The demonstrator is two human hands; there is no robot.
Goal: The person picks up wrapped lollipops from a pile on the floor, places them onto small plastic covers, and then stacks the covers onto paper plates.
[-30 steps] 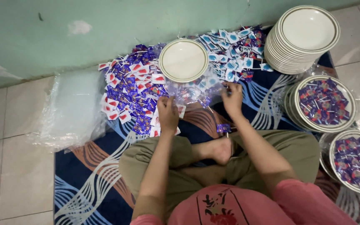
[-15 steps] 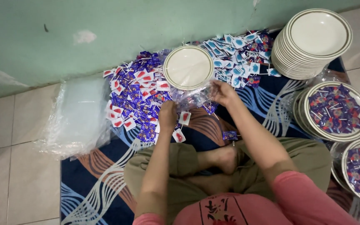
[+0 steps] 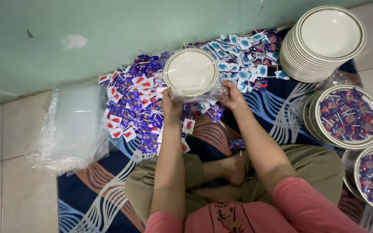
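Head view: your left hand (image 3: 171,105) and right hand (image 3: 233,96) both pinch the clear plastic bag (image 3: 197,92) wrapped around a cream plate (image 3: 190,71), which lies just beyond your fingers on the pile of small sachets (image 3: 137,112). A stack of empty plates (image 3: 324,43) stands well apart, far right.

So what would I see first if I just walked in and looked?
Probably the big heap of small red, white, blue and purple packets spread over the patterned mat by the green wall. In the middle, the left hand and right hand hold a cream plate in a clear plastic bag. At the right are a tall plate stack and plates filled with packets.
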